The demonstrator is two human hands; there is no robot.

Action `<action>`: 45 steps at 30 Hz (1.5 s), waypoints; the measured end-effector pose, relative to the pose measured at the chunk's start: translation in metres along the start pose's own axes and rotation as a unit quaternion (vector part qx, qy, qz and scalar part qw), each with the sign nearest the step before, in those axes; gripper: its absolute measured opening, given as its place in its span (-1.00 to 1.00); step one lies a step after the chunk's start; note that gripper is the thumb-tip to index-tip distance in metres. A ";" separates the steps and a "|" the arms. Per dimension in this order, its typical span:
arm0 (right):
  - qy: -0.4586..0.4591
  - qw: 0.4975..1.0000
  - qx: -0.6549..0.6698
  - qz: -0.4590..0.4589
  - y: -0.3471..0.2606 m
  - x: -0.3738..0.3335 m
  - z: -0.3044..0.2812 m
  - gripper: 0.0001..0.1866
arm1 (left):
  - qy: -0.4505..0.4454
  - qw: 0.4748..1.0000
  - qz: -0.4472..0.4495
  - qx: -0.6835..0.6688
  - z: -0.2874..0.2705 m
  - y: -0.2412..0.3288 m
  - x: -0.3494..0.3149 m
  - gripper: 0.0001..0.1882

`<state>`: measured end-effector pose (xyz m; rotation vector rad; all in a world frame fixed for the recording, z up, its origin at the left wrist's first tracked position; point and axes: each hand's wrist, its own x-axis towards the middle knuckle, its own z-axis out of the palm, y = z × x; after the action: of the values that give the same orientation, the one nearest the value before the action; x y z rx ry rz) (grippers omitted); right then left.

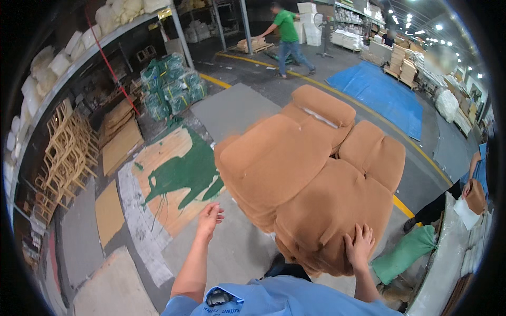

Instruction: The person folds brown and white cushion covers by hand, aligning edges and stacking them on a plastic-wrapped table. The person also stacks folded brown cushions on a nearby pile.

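Observation:
A brown upholstered sofa [295,168] with puffy seat and back cushions stands in front of me, turned at an angle. My right hand [360,244] lies flat on its near cushion, fingers spread over the fabric. To the left of the sofa, my left hand [210,217] hangs in the air with fingers loosely bent and nothing visible in it. A gap separates that hand from the upholstery. A darker round patch shows on the near seat cushion.
Green and tan sheeting [179,166] lies on the left floor, near green wrapped bundles [171,87] and stacked wooden chair frames [66,150]. A green sack [403,255] is at right, beside a co-worker's hand [466,188]. Another person [287,34] walks beyond; a blue tarp [377,95] covers floor.

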<state>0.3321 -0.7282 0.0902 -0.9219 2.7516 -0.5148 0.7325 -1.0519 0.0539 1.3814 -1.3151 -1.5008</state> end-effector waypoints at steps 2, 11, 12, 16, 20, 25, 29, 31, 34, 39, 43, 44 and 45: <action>0.004 1.000 -0.012 0.011 0.005 0.000 0.001 -0.32 | -0.016 0.999 0.028 0.031 0.023 0.034 0.042 -0.66; 0.120 0.982 0.140 0.029 -0.028 0.020 0.005 -0.48 | -0.056 0.989 0.109 0.083 0.082 0.131 0.213 -0.67; 0.124 0.980 0.155 0.008 -0.042 0.022 0.009 -0.49 | -0.049 0.983 0.126 0.128 0.085 0.136 0.233 -0.62; 0.107 0.967 0.225 -0.049 -0.116 0.036 0.026 -0.51 | -0.059 0.948 0.134 0.282 0.102 0.149 0.310 -0.44; 0.064 0.944 0.322 -0.039 -0.189 0.072 0.042 -0.45 | -0.169 0.916 0.021 0.364 0.126 0.151 0.360 -0.23; 0.106 0.961 0.255 0.027 -0.229 0.138 0.086 -0.31 | -0.316 0.867 -0.108 0.369 0.149 0.154 0.384 -0.18; 0.129 0.964 0.215 0.085 -0.261 0.162 0.120 -0.20 | -0.382 0.887 -0.142 0.218 0.141 0.147 0.391 -0.32; 0.125 0.973 0.160 0.113 -0.272 0.163 0.128 -0.15 | -0.388 0.893 -0.126 0.191 0.138 0.145 0.386 -0.39; 0.118 0.978 0.106 0.138 -0.288 0.170 0.129 -0.14 | -0.425 0.888 -0.089 0.155 0.125 0.151 0.398 -0.47; 0.110 0.982 0.044 0.144 -0.297 0.177 0.131 -0.16 | -0.414 0.883 -0.094 0.201 0.109 0.140 0.425 -0.44; 0.076 0.987 0.014 0.142 -0.306 0.185 0.127 -0.18 | -0.373 0.889 0.018 0.265 0.111 0.125 0.427 -0.34; 0.073 0.985 -0.025 0.152 -0.301 0.180 0.130 -0.18 | -0.352 0.853 0.078 0.377 0.126 0.128 0.412 -0.27; 0.071 0.984 -0.055 0.151 -0.303 0.178 0.131 -0.18 | -0.347 0.820 0.116 0.440 0.129 0.132 0.403 -0.27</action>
<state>0.3944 -1.0976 0.0725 -0.4890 2.9993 -0.3894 0.5139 -1.4371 0.0641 1.0802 -2.7856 -1.2904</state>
